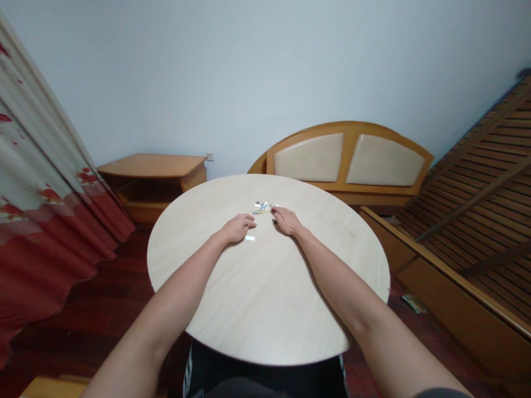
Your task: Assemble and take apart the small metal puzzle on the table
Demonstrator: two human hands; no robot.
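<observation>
A small heap of flat, thin pieces (261, 208), white, grey-blue and yellowish, lies beyond my hands on the round pale table (265, 309). My right hand (287, 221) is at the heap's right edge. Its index fingertip touches or nearly touches the pieces, and its thumb stands apart lower down. Just left of centre, my left hand (238, 228) rests on the tabletop with loosely bent fingers and a gap between them; no held thing shows. Close below its fingertips lies a single white strip (250, 238). The pieces are too small to name exactly.
Behind the table stand a low wooden cabinet (153, 165) and a padded headboard (309, 157). A slatted bed frame (477, 204) leans at the right, above a wooden bed side rail (448, 271). A red and white curtain (45, 204) hangs at the left.
</observation>
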